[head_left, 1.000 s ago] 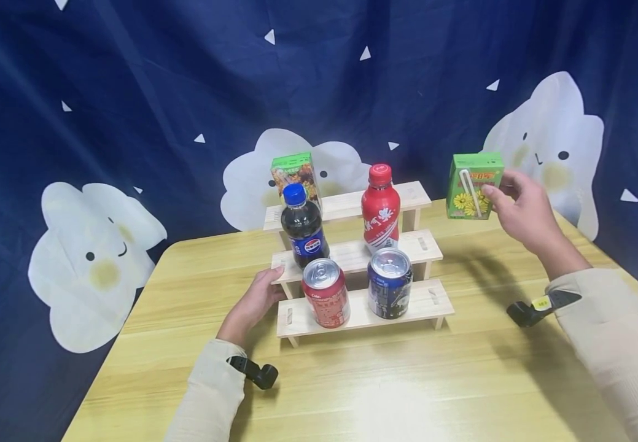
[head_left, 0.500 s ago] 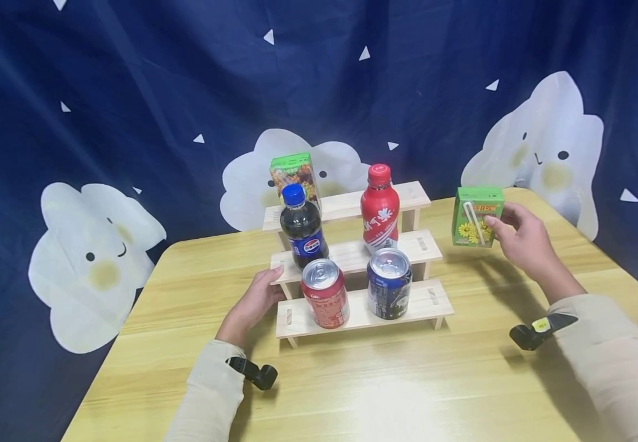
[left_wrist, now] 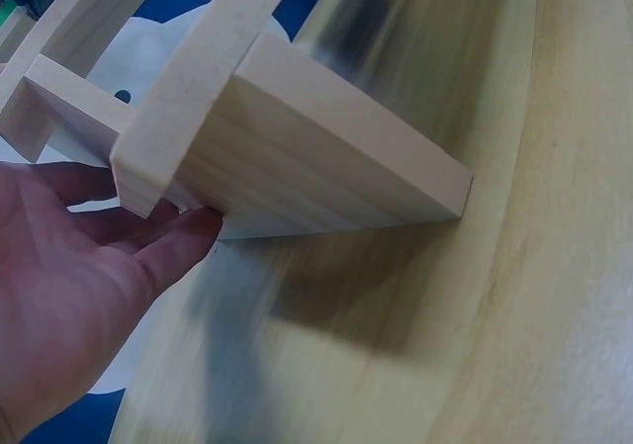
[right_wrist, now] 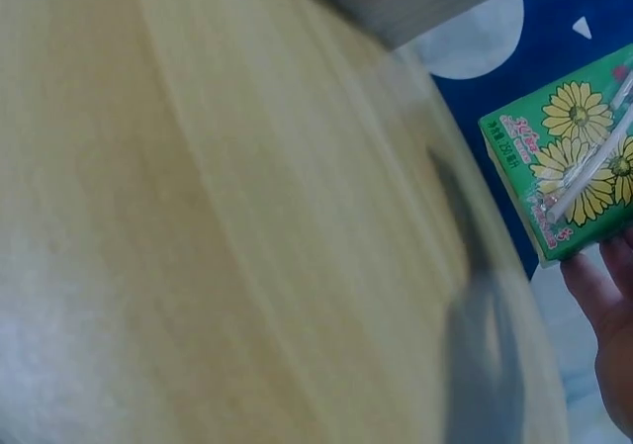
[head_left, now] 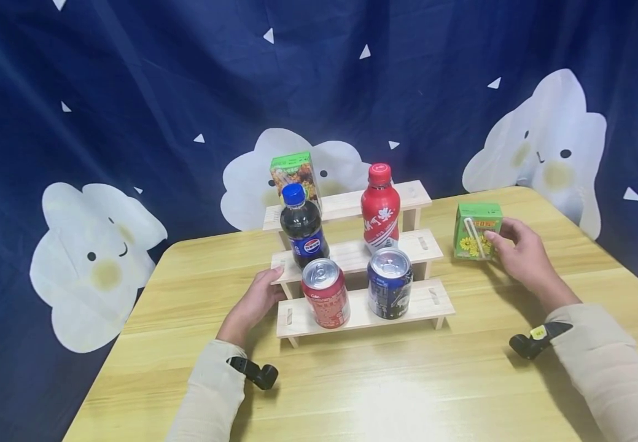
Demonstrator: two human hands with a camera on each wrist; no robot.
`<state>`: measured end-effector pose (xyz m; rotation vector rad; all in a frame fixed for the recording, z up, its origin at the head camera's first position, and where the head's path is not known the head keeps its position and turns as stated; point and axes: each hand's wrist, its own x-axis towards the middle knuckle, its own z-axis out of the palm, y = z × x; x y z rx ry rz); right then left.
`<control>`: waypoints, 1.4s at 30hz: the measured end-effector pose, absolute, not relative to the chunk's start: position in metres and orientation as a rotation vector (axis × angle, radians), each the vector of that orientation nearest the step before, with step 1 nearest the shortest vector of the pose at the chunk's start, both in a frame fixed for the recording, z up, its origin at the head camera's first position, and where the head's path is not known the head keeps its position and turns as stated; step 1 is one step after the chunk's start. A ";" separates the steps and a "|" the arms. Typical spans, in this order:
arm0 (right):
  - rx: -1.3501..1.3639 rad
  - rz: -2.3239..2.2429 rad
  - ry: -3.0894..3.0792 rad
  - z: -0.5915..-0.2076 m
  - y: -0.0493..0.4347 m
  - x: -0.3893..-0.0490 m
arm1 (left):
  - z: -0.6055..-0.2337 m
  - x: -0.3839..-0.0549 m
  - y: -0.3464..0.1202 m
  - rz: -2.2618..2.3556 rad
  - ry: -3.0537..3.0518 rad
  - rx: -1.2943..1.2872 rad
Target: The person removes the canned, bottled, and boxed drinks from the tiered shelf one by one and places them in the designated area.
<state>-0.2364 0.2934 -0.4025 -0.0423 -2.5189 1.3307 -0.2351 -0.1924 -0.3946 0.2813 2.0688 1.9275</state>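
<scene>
In the head view my right hand (head_left: pixel 523 255) pinches a green drink carton (head_left: pixel 474 238) with yellow flowers and a straw on its front. The carton is upright, low at the table's right side; whether its base touches the wood I cannot tell. The right wrist view shows the carton (right_wrist: pixel 574 157) with fingertips against its lower edge. My left hand (head_left: pixel 255 304) grips the left end of a three-tier wooden stand (head_left: pixel 346 258), thumb on the middle tier. In the left wrist view, fingers of this hand (left_wrist: pixel 89 266) curl under the stand's board (left_wrist: pixel 198 88).
On the bottom tier stand a red can (head_left: pixel 326 301) and a dark blue can (head_left: pixel 389 291). The middle tier bears a blue-capped cola bottle (head_left: pixel 304 236) and a red bottle (head_left: pixel 381 212). Another green carton (head_left: pixel 291 169) stands at the top tier's left. A dark blue curtain (head_left: pixel 319 73) hangs behind.
My right hand has lowered the green drink carton toward the tabletop, right of the stand. The left hand keeps its grip on the stand, which has not moved.
</scene>
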 end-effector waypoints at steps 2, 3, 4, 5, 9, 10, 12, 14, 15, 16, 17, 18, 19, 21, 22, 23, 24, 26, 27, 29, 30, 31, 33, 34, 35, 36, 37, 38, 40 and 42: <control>-0.033 1.346 -2.516 -0.406 0.294 -0.236 | -0.394 -0.235 -0.192 1.930 2.064 0.286; -0.032 1.354 -2.518 -0.407 0.295 -0.235 | -0.394 -0.235 -0.192 1.930 2.063 0.284; -0.029 1.361 -2.517 -0.409 0.295 -0.235 | -0.394 -0.235 -0.192 1.929 2.063 0.285; -0.023 1.368 -2.513 -0.410 0.295 -0.234 | -0.394 -0.235 -0.192 1.928 2.063 0.284; -0.006 1.375 -2.498 -0.415 0.296 -0.233 | -0.393 -0.234 -0.191 1.926 2.069 0.272; -0.004 1.375 -2.494 -0.416 0.296 -0.233 | -0.393 -0.234 -0.191 1.924 2.073 0.274; 0.003 1.374 -2.489 -0.418 0.297 -0.233 | -0.392 -0.234 -0.191 1.922 2.079 0.273; 0.003 1.378 -2.486 -0.420 0.297 -0.233 | -0.392 -0.234 -0.190 1.928 2.078 0.265; -0.001 1.373 -2.486 -0.421 0.298 -0.232 | -0.392 -0.234 -0.190 1.929 2.076 0.267; -0.005 1.366 -2.486 -0.422 0.299 -0.232 | -0.392 -0.234 -0.190 1.928 2.074 0.271; -0.006 1.361 -2.487 -0.422 0.299 -0.231 | -0.392 -0.234 -0.189 1.931 2.072 0.268; -0.009 1.355 -2.487 -0.423 0.300 -0.230 | -0.392 -0.235 -0.189 1.934 2.068 0.266; -0.011 1.347 -2.489 -0.423 0.300 -0.230 | -0.391 -0.235 -0.189 1.931 2.069 0.272; -0.010 1.333 -2.488 -0.423 0.301 -0.228 | -0.391 -0.235 -0.189 1.921 2.076 0.285; 0.001 1.338 -2.487 -0.424 0.301 -0.228 | -0.391 -0.235 -0.189 1.920 2.078 0.286; 0.010 1.345 -2.485 -0.424 0.301 -0.228 | -0.391 -0.235 -0.189 1.919 2.080 0.284; 0.018 1.348 -2.484 -0.425 0.301 -0.227 | -0.392 -0.235 -0.189 1.917 2.082 0.286; 0.034 1.353 -2.480 -0.426 0.302 -0.227 | -0.392 -0.235 -0.189 1.913 2.082 0.288; 0.038 1.350 -2.478 -0.426 0.302 -0.227 | -0.392 -0.235 -0.189 1.915 2.079 0.283; 0.021 1.341 -2.484 -0.426 0.304 -0.226 | -0.393 -0.235 -0.189 1.909 2.078 0.284; 0.003 1.338 -2.484 -0.426 0.304 -0.226 | -0.393 -0.235 -0.189 1.905 2.079 0.289; -0.016 1.332 -2.485 -0.424 0.304 -0.225 | -0.393 -0.235 -0.189 1.905 2.080 0.289; -0.067 1.326 -2.495 -0.420 0.305 -0.224 | -0.393 -0.235 -0.190 1.907 2.085 0.289; -0.092 1.335 -2.497 -0.418 0.305 -0.223 | -0.393 -0.235 -0.190 1.905 2.088 0.296; -0.114 1.337 -2.496 -0.415 0.305 -0.223 | -0.393 -0.235 -0.190 1.904 2.092 0.300; -0.121 1.349 -2.485 -0.411 0.304 -0.223 | -0.394 -0.235 -0.190 1.903 2.096 0.303; -0.125 1.353 -2.476 -0.408 0.304 -0.223 | -0.393 -0.234 -0.191 1.904 2.100 0.305; -0.122 1.363 -2.461 -0.404 0.303 -0.223 | -0.393 -0.234 -0.191 1.902 2.101 0.310; -0.098 1.382 -2.412 -0.396 0.301 -0.223 | -0.393 -0.234 -0.191 1.901 2.104 0.314; -0.064 1.380 -2.364 -0.388 0.298 -0.223 | -0.393 -0.234 -0.191 1.904 2.102 0.308</control>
